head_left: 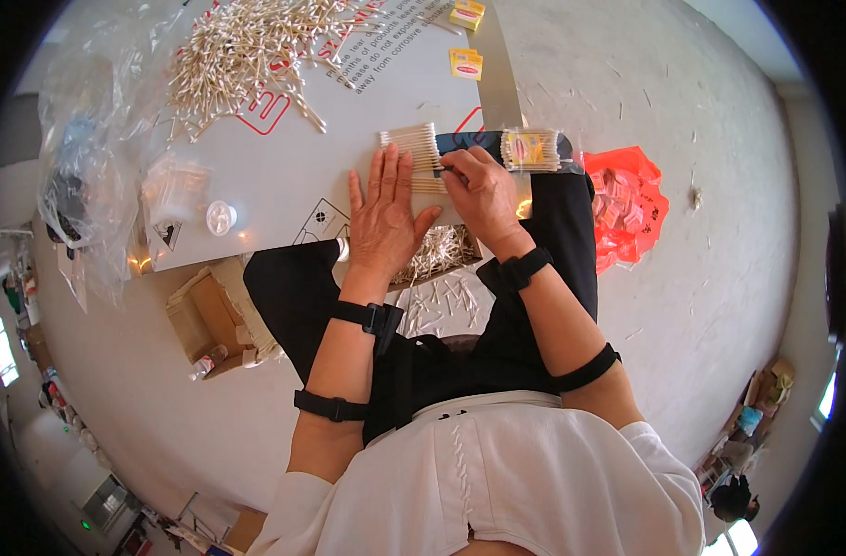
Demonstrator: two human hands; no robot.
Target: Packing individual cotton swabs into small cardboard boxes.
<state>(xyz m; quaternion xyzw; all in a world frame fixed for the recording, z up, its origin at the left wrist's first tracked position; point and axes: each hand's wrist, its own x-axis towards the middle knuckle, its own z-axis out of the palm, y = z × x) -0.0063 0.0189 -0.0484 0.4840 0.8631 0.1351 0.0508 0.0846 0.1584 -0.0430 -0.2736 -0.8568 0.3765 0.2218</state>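
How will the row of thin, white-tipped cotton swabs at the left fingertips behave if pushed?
The row of swabs might splay, with thin sticks lying side by side; each looks slender, so probably light and roll-prone.

One view: head-worn wide fisheye, left unit of a side-by-side pair. Mounted above the wearer's side of the table [279,171], aimed steeply down, upright, unmirrored. White shirt [534,482], on the wearer's side of the table, is close and large; left hand [383,222] and right hand [483,195], over the table, mid-range. Coverage extends right of the table across floor [719,250]; rim curved, corners black.
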